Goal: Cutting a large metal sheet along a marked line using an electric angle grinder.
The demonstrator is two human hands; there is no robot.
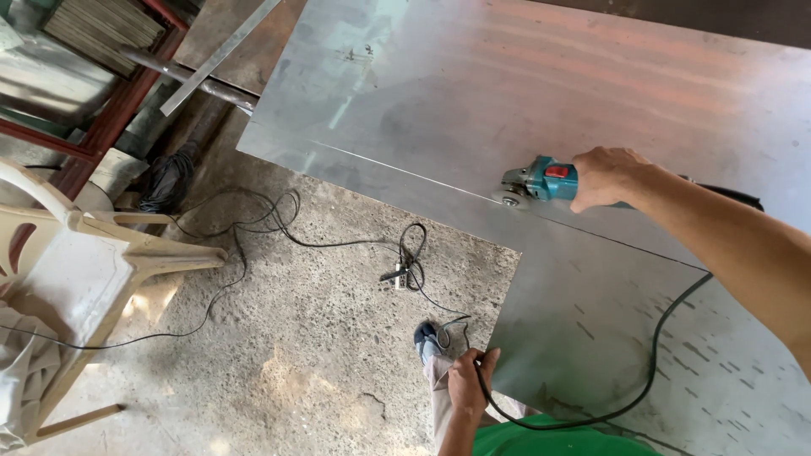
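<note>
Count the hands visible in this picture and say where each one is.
2. The right hand grips the teal angle grinder on the metal sheet; the left hand holds the black power cord at the sheet's near corner.

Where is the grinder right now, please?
In the head view, right of centre: the grinder rests on the metal sheet, gripped by the right hand.

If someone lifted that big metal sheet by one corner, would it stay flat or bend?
The metal sheet looks thin and very wide, so it would probably sag and wobble. Its smooth grey face suggests a slippery grip. The left hand holds its bare edge, which may be sharp.
</note>
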